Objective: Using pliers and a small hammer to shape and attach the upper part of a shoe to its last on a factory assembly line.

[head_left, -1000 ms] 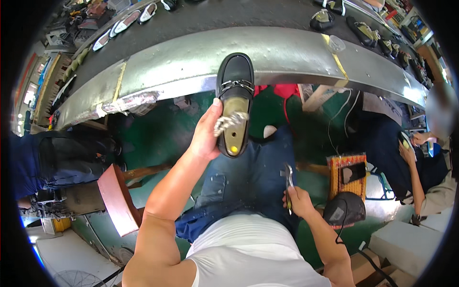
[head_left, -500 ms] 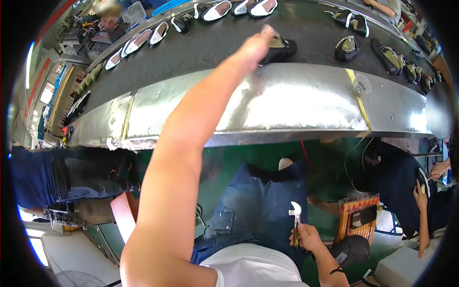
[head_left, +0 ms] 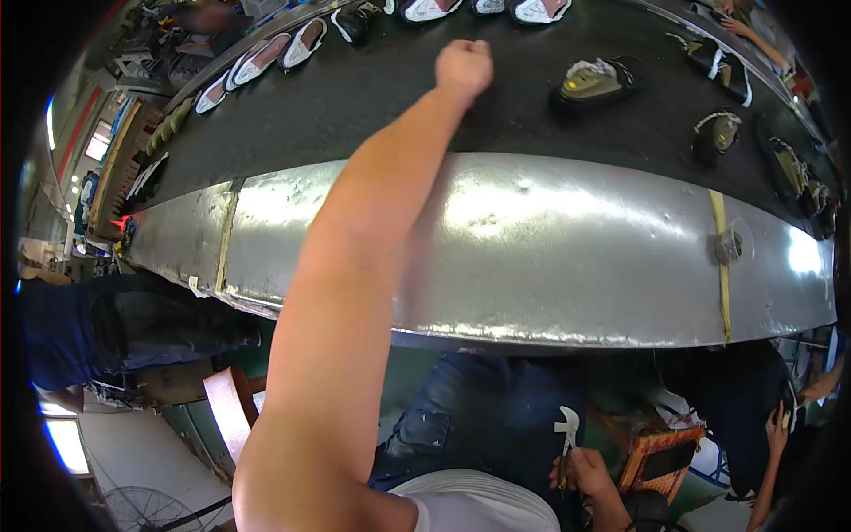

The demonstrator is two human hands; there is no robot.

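My left hand (head_left: 464, 68) reaches out over the dark belt with its fingers curled in; no object shows in it. Right of it, apart from the hand, lies a black and olive shoe (head_left: 592, 83) with a pale lace at its opening. Low in front of my lap, my right hand (head_left: 585, 472) is closed round the handles of lasting pincers (head_left: 567, 426), their pale metal head pointing up.
Pink-lined shoes (head_left: 259, 60) line the belt's far side. More dark shoes (head_left: 716, 135) lie at the right. A metal ledge (head_left: 550, 239) borders the belt, with a clear cup (head_left: 734, 246) on it. People sit at both sides; a wooden stool (head_left: 660, 457) stands right.
My left hand has come off the black and olive shoe, which now lies farther right of it. My view has shifted. The right hand keeps hold of the pincers.
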